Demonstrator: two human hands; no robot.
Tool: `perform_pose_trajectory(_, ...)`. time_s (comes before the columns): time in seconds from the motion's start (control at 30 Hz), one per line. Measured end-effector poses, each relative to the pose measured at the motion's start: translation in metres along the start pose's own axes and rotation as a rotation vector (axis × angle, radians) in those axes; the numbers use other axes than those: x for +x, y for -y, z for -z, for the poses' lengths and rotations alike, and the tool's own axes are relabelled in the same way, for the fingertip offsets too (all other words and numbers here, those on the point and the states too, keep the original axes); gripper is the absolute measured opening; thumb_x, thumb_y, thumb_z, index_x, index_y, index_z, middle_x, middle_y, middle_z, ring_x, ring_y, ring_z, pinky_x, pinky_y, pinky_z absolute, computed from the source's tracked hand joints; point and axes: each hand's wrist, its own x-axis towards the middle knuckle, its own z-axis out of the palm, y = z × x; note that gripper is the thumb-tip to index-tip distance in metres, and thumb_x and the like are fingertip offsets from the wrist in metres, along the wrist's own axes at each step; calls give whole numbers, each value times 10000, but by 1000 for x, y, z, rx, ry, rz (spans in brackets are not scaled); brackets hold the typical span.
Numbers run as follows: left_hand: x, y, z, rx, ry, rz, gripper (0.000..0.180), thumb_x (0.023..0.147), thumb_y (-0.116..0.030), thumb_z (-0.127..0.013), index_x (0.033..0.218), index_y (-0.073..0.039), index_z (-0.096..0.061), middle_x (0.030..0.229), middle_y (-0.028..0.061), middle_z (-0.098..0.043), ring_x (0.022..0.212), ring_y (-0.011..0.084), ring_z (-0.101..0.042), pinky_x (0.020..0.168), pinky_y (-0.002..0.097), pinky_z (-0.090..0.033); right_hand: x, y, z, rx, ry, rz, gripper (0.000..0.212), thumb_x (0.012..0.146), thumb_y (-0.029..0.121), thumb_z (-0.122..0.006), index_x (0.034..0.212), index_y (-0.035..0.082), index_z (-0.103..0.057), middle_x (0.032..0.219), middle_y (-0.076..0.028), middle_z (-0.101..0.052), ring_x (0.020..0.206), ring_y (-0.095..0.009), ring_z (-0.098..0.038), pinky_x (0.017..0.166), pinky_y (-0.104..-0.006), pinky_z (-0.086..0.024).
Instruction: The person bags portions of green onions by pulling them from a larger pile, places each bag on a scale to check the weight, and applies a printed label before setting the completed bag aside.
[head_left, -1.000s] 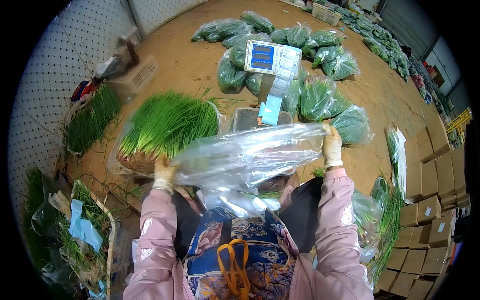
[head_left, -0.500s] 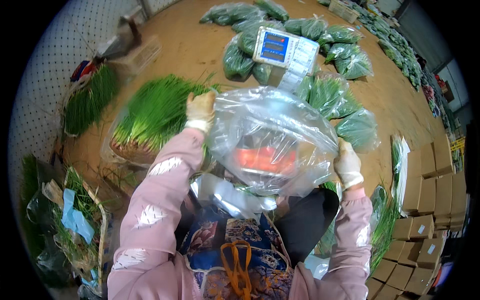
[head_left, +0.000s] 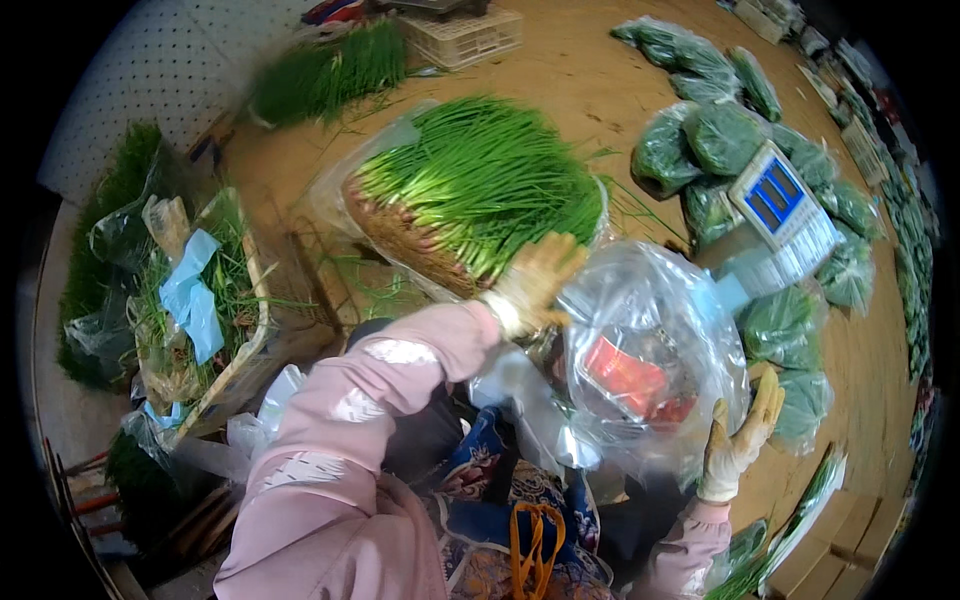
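A large clear plastic bag [head_left: 665,300] lies spread in front of me, and an orange-red patch shows through it. My left hand [head_left: 535,280], in a pale work glove, is at the bag's left edge with its fingers spread; whether it touches the film is unclear. By the bag's right edge, my gloved right hand [head_left: 742,437] is raised with thumb and fingers apart, holding nothing. Just beyond my left hand lies a thick heap of green onions [head_left: 490,180], roots toward the lower left, on a clear plastic sheet.
A scale display [head_left: 775,195] stands behind the bag, among filled bags of greens [head_left: 725,135]. On the left is a crate [head_left: 255,335] of loose greens and scraps, with a blue cloth-like piece [head_left: 192,295]. Cardboard boxes [head_left: 830,545] are at the lower right.
My view has swung left. Both hands held the bag's rim stretched between them; now their fingers are spread, and the bag has sunk down. The left hand is nearer the green onions.
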Motion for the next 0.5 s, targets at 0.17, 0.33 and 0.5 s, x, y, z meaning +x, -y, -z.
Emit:
perform_pose_trajectory(0.17,-24,155,30,389,-203,656,1060,630,-442,-764,1385,29,-188,1382,255,-301,1306,375,-271,1069,412,-252,23,65,-56,650,151,-19,399,795,19,-598,1189,7,-539,1206,-146,-536,1136,-286,-491,978,-369,-359)
perform_pose_trajectory(0.33,-46,256,37,-238,166,1056,1145,584,-616,-718,1383,39,-224,1314,269,-416,1249,372,-383,1050,392,-284,48,141,-136,870,489,123,394,775,45,-633,1161,35,-558,1140,-143,-579,1066,-280,-540,913,-336,-414)
perform_pose_trajectory(0.5,-39,265,35,-291,244,1061,1034,594,-686,-645,1279,52,-412,1213,246,-513,1146,354,-483,965,359,-369,56,198,-233,1473,972,-405,399,843,158,-623,1181,-29,-522,1088,-97,-581,1026,-176,-539,888,-254,-413)
